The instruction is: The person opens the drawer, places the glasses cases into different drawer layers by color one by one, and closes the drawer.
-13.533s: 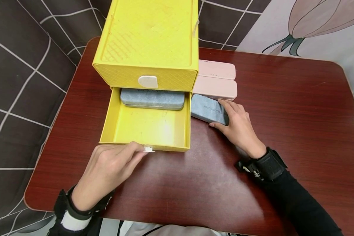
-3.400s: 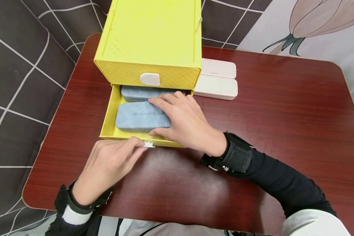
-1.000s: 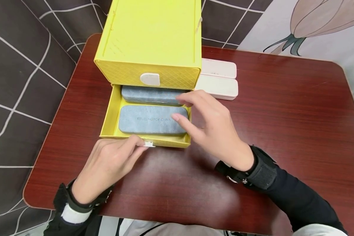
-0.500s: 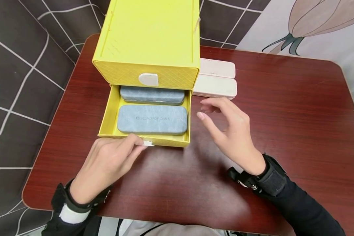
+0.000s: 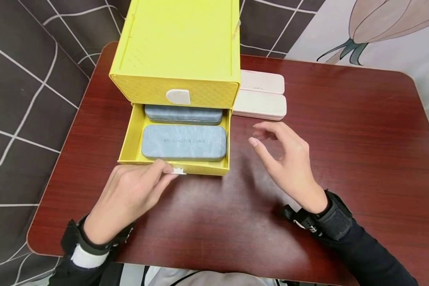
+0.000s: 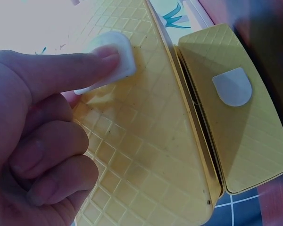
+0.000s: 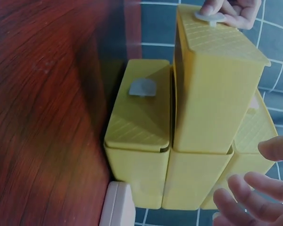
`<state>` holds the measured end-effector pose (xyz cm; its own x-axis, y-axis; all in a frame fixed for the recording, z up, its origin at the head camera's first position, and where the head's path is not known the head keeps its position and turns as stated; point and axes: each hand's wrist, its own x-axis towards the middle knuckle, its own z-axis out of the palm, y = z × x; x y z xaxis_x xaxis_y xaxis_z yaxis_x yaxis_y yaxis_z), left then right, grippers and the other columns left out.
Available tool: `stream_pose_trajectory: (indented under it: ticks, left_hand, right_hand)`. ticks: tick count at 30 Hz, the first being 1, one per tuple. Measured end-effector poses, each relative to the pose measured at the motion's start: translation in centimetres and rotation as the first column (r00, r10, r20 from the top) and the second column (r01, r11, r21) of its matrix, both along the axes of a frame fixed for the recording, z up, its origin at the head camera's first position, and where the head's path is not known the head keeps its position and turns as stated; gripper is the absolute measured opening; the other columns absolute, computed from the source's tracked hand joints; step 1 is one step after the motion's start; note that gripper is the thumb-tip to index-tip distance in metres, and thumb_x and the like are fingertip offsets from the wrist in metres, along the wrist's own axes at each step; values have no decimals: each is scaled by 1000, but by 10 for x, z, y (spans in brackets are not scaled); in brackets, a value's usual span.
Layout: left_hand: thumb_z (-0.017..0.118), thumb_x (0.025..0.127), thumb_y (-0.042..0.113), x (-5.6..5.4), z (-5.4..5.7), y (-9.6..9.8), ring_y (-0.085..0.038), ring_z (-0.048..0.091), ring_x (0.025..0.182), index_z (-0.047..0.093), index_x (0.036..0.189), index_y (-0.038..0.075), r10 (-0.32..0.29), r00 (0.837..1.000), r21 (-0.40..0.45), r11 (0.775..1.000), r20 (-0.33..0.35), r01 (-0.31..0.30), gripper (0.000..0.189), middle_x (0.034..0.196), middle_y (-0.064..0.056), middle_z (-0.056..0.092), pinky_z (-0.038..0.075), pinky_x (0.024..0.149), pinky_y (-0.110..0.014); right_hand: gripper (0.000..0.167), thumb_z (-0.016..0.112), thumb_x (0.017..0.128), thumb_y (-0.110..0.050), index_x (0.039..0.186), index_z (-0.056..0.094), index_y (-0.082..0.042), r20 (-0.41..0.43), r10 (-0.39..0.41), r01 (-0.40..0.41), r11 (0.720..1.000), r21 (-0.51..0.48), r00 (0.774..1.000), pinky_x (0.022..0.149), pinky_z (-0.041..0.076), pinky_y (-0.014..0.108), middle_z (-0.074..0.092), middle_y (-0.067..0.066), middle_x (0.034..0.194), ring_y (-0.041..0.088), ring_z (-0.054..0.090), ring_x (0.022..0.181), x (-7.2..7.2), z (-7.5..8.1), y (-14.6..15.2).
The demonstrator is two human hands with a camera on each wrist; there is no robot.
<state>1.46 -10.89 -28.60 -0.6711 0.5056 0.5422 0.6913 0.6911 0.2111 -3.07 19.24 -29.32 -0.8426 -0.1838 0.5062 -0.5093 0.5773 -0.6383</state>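
My left hand (image 5: 132, 192) pinches the white pull tab (image 6: 125, 59) between thumb and finger, on the front of a pulled-out yellow drawer (image 5: 126, 153). Two blue glasses cases lie crosswise inside. The front case (image 5: 184, 151), lettered "REFUELING FOR CHINA", lies flat near the drawer's front. Behind it the rear case (image 5: 184, 114) is partly covered by the drawer above. To the right of the drawer, my right hand (image 5: 289, 165) hovers over the table with thumb and fingers apart and slightly bent, holding nothing.
The drawer belongs to a stacked yellow cabinet (image 5: 182, 43); the right wrist view shows a closed bottom drawer (image 7: 139, 110) beneath it. Two pale pink cases (image 5: 260, 104) lie right of the cabinet on the reddish-brown table (image 5: 343, 139). Dark tiled walls stand behind and left.
The front glasses case went from the table into the drawer, guided by my right hand. That hand has since let go and drawn back right. My left hand kept holding the pull tab.
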Motion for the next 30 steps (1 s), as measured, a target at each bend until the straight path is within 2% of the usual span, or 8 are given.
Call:
stream_pose_trajectory:
  ticks: [13, 24, 30]
  left_hand:
    - [42, 103, 34, -6, -1, 1, -1, 33, 42, 58, 82, 14, -10, 999, -5, 1000, -32, 10, 34, 50, 14, 42, 28, 40, -22]
    - [40, 104, 36, -11, 0, 1, -1, 31, 41, 58, 82, 13, -8, 999, -22, 1000, -34, 7, 36, 49, 13, 40, 25, 40, -20]
    - [41, 104, 36, -14, 0, 2, -2, 33, 41, 57, 82, 13, -6, 999, -25, 1000, -36, 5, 35, 49, 13, 41, 25, 40, -21]
  right_hand:
    - [24, 70, 87, -14, 110, 67, -6, 39, -57, 56, 998, 35, 998, 84, 45, 25, 68, 4, 93, 12, 62, 88, 4, -13, 12]
    - [24, 69, 89, -17, 112, 67, -9, 76, -64, 60, 997, 49, 995, 85, 45, 26, 68, 6, 93, 11, 61, 90, 3, -18, 15]
    - [23, 67, 91, -19, 112, 67, -11, 87, -66, 61, 996, 57, 994, 86, 45, 26, 66, 1, 93, 8, 60, 90, 4, -20, 17]
